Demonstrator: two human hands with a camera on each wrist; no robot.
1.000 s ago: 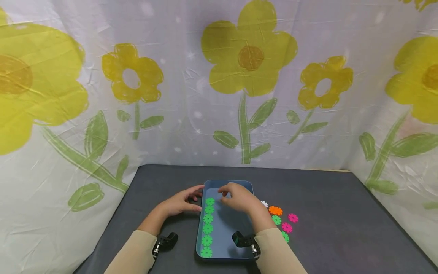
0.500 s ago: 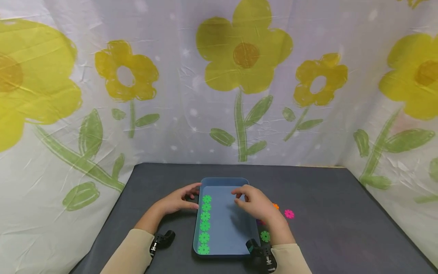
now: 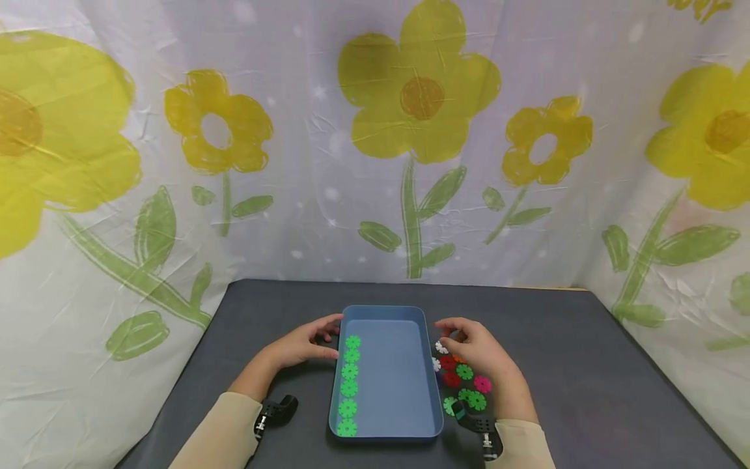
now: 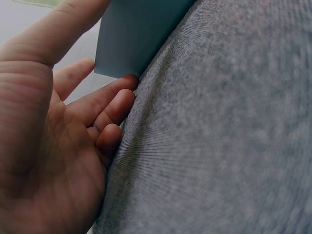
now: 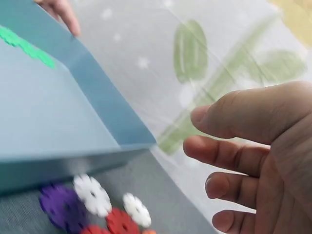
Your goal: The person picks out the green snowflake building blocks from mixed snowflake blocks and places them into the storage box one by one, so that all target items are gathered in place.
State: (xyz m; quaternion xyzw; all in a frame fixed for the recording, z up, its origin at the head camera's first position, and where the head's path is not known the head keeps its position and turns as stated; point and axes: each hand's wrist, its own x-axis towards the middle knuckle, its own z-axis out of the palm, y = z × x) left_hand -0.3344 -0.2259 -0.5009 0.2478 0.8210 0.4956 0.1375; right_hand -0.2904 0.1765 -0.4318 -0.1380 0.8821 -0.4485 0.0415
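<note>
A shallow blue tray [image 3: 389, 378] stands on the dark table, with a column of green notched discs [image 3: 349, 371] along its left side. My left hand [image 3: 301, 342] rests at the tray's left wall, thumb and fingers spread. In the left wrist view its fingertips [image 4: 127, 82] are close to the tray wall [image 4: 141, 34]. To the right of the tray, my right hand [image 3: 483, 348] hovers over loose discs, fingers loosely bent and holding nothing. Below it in the right wrist view are a white disc [image 5: 92, 195], a purple disc [image 5: 63, 207] and a red disc [image 5: 122, 222].
Several more loose discs lie beside the tray's right wall, among them a green disc [image 3: 465, 372] and a pink disc [image 3: 482, 383]; the right hand and wrist hide part of the pile. A flower-printed curtain [image 3: 316, 195] hangs behind the table.
My right hand has moved right from over the tray to above the loose discs, uncovering the tray's right side. My left hand stays at the tray's left wall.
</note>
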